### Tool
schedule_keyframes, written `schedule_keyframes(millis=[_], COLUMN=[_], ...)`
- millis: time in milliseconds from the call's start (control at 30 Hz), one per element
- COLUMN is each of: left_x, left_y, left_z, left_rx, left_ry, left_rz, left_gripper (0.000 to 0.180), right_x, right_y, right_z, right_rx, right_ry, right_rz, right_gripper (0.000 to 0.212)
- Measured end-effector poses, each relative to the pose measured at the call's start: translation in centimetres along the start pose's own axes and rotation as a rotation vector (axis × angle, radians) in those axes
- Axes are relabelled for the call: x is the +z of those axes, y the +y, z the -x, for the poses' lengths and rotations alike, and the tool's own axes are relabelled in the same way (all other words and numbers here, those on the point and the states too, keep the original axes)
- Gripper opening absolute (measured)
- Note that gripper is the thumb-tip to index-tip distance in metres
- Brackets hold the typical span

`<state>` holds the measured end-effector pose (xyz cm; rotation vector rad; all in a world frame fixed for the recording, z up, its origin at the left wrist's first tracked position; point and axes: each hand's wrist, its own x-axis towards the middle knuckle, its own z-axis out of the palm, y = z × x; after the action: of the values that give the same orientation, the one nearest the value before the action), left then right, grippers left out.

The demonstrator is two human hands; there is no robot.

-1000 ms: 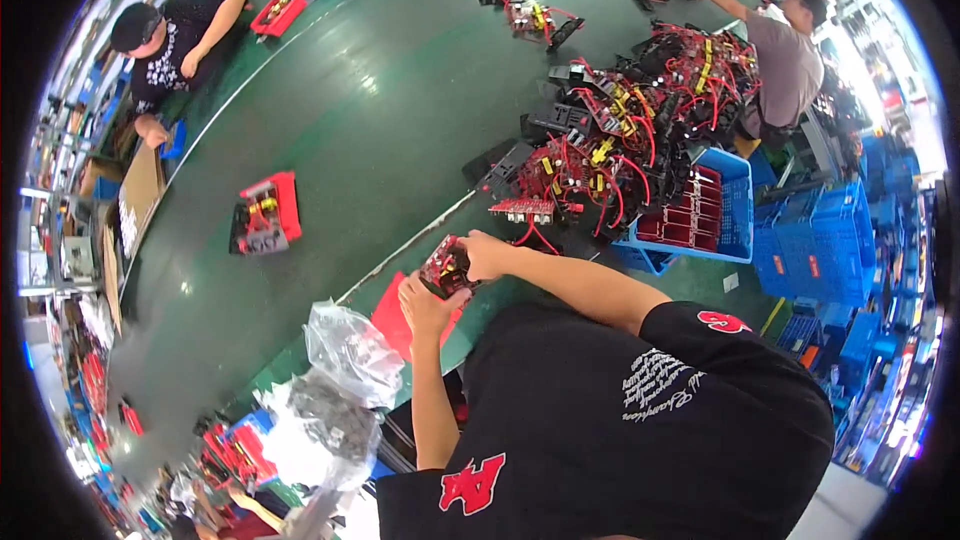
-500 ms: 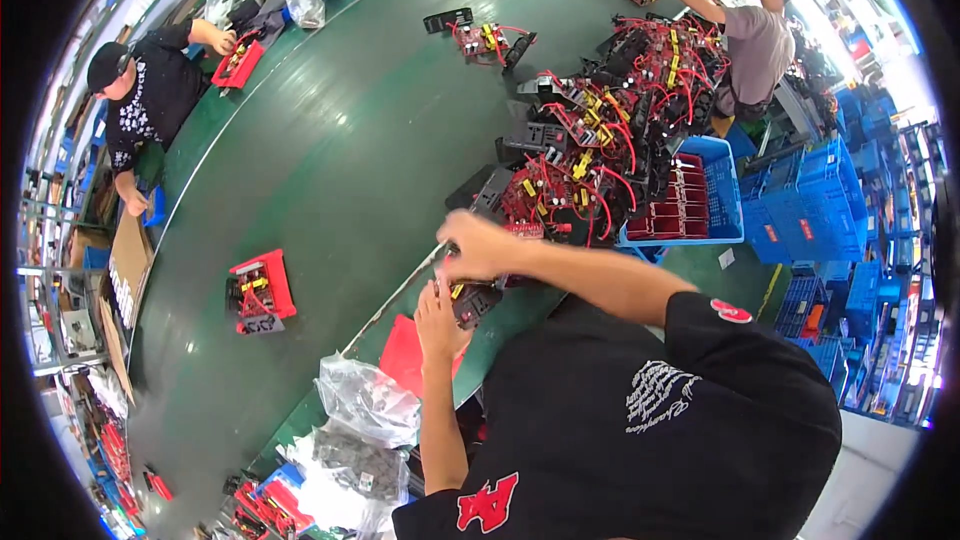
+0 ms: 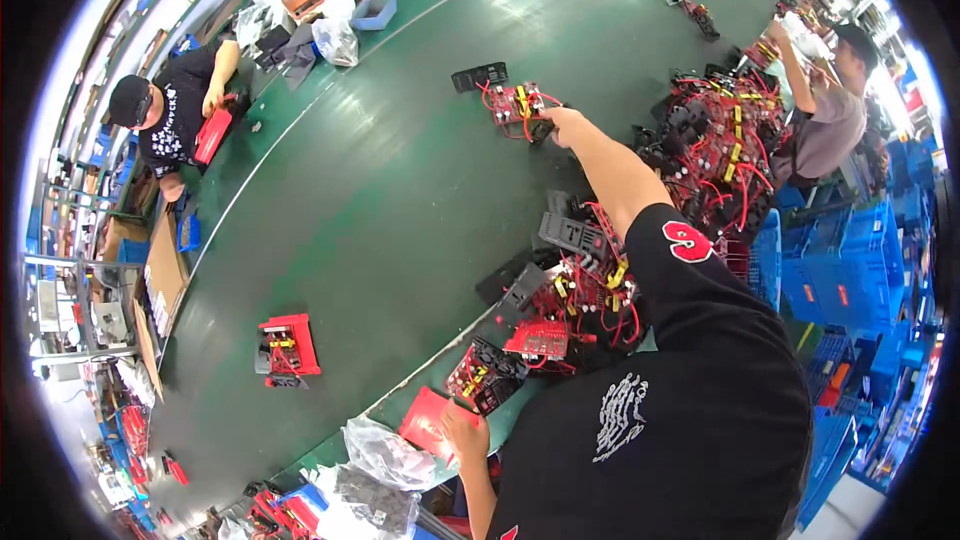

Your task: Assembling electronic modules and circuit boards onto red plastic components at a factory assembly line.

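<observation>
Black shirt point(image 3: 720, 370): blurred white script point(image 3: 618, 420), unreadable, across its front; one white-edged red character point(image 3: 687, 241) on its right sleeve point(image 3: 652, 230).

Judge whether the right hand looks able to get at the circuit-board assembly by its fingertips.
Most likely yes: the right hand is at the right end of the circuit-board assembly, and nothing else seems to block the way.

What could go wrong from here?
The right hand is at the far circuit board; its loose wiring could snag if dragged. The right forearm reaches out beside heaped boards with looping wires, so it might catch one. The left hand is at the red plastic piece, which could get nudged.
</observation>
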<state>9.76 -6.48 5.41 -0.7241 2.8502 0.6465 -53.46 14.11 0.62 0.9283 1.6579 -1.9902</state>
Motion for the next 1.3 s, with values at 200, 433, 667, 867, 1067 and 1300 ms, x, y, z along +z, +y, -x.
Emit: schedule_keyframes(millis=[200,433,667,867,1067,1300], left_x=[0.1,1.3,1.4,3.4,3.1,2.3], left_y=[0.5,-2.5,-1.2,-0.4,0.6,0.4], left_z=[1.6,1.0,0.4,0.2,0.2,0.3], left_rx=[-0.117,-0.004,0.150,0.152,0.152,0.165], left_ry=[0.064,0.047,0.099,0.058,0.015,0.032], left_rz=[0.115,0.217,0.200,0.192,0.134,-0.158], left_gripper=[0.059,0.045,0.044,0.052,0.064,0.078], right_x=[2.5,-8.9,-26.9,-30.8,-27.4,-10.3], right_y=[-3.8,-12.0,-7.5,2.7,7.5,18.2], right_z=[6.6,25.8,29.4,25.5,26.5,44.8], right_rx=[-0.121,-0.441,-1.266,-0.727,-1.109,-1.035], right_ry=[-0.035,-0.161,0.474,0.557,1.102,-0.683], right_rz=[0.195,0.443,1.389,0.945,1.168,0.864], right_gripper=[0.021,0.028,0.037,0.053,0.064,0.028])
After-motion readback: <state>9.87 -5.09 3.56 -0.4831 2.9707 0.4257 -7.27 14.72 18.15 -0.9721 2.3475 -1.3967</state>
